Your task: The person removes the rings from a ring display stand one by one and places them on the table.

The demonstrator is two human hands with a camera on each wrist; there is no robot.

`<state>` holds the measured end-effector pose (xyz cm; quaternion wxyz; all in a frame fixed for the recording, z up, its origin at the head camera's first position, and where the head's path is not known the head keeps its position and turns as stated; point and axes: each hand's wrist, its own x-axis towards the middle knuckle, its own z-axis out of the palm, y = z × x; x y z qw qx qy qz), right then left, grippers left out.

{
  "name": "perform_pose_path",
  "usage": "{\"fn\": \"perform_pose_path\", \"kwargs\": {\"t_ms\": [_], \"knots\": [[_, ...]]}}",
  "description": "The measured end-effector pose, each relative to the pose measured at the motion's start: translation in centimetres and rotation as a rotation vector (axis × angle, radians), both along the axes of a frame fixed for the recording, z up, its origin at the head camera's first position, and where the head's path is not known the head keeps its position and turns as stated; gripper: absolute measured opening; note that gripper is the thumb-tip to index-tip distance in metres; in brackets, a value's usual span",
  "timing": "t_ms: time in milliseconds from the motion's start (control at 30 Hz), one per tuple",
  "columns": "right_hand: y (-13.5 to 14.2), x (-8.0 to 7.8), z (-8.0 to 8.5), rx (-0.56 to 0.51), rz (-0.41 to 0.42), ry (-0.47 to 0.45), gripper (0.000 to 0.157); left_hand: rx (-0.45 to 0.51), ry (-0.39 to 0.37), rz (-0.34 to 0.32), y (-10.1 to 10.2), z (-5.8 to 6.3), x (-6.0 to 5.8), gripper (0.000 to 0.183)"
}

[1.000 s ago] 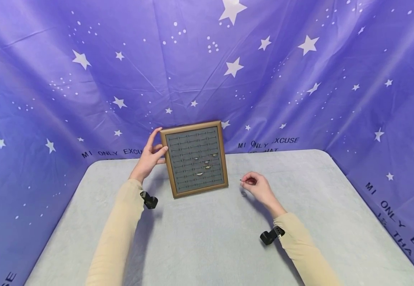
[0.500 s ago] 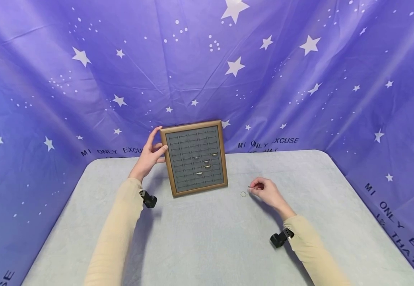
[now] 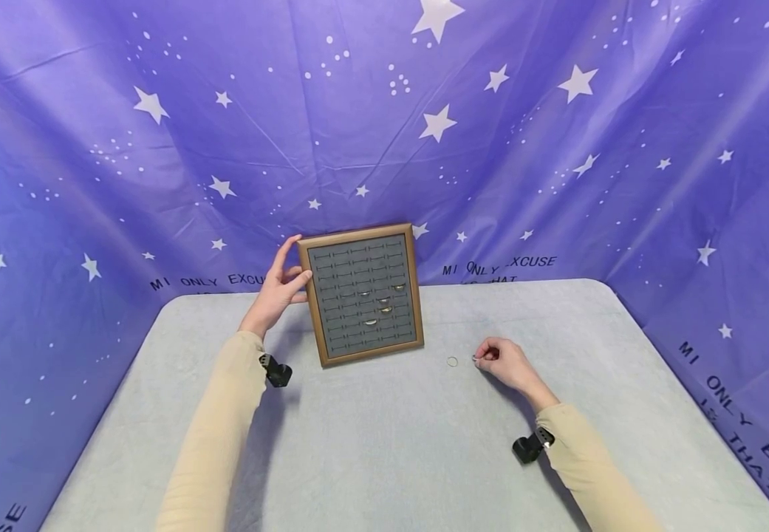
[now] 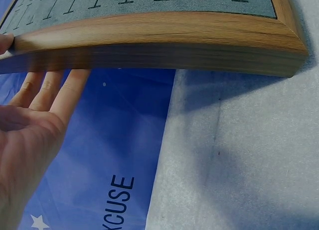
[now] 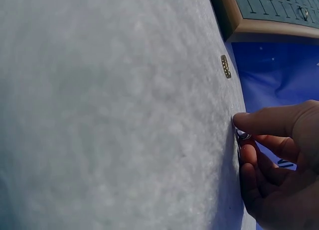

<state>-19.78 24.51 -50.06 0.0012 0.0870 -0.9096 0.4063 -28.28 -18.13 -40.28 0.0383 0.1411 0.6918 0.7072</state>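
Observation:
A wood-framed ring display (image 3: 372, 355) leans back on the table, its grey padded board lined with rows of slots. My left hand (image 3: 274, 297) grips its left edge, thumb at the front and fingers behind. Several rings (image 3: 386, 309) sit in slots in the middle and lower rows. Low at the tabletop, my right hand (image 3: 509, 366) pinches a silver ring (image 5: 243, 136) between thumb and fingers, which partly cover it. To that hand's left, a patterned gold-toned ring (image 5: 226, 66) lies on the table, between the hand and the display.
The table (image 3: 384, 443) has a pale grey-blue cover. A purple-blue star-printed cloth (image 3: 357, 111) hangs behind it and along both sides, close behind the display. Each wrist carries a small black camera (image 3: 529, 448).
My right hand has moved right and toward me, down to the tabletop, with the silver ring between its fingers. The ring lying on the table has come into plain view. My left hand stays put.

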Motion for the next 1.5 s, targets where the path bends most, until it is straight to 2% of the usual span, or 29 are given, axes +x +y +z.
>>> {"fn": "perform_pose_path", "kwargs": {"t_ms": [200, 467, 633, 833, 1067, 1333, 1500], "knots": [[0.2, 0.0, -0.1, 0.005, 0.038, 0.008, 0.007, -0.012, -0.002, 0.005, -0.2, -0.2, -0.1, 0.070], [0.5, 0.0, -0.5, 0.000, 0.050, 0.028, 0.006, 0.000, 0.013, 0.014, -0.6, -1.7, -1.6, 0.069], [1.1, -0.3, -0.5, -0.039, 0.073, -0.010, 0.006, 0.006, 0.024, 0.015, -0.6, -2.0, -1.8, 0.069], [1.9, -0.8, 0.0, -0.067, 0.105, -0.064, 0.011, 0.033, 0.007, 0.001, -0.4, -1.5, -1.3, 0.070], [2.2, -1.5, 0.8, -0.012, 0.134, -0.046, 0.011, 0.033, 0.000, -0.006, -0.2, -0.6, -0.6, 0.070], [0.8, -2.2, 2.3, 0.046, 0.154, -0.024, 0.014, 0.042, 0.003, -0.007, -0.2, -0.5, -0.5, 0.070], [-0.7, -2.6, 3.2, 0.035, 0.164, -0.020, 0.015, 0.039, -0.005, -0.005, -0.2, -0.6, -0.6, 0.070]]}}
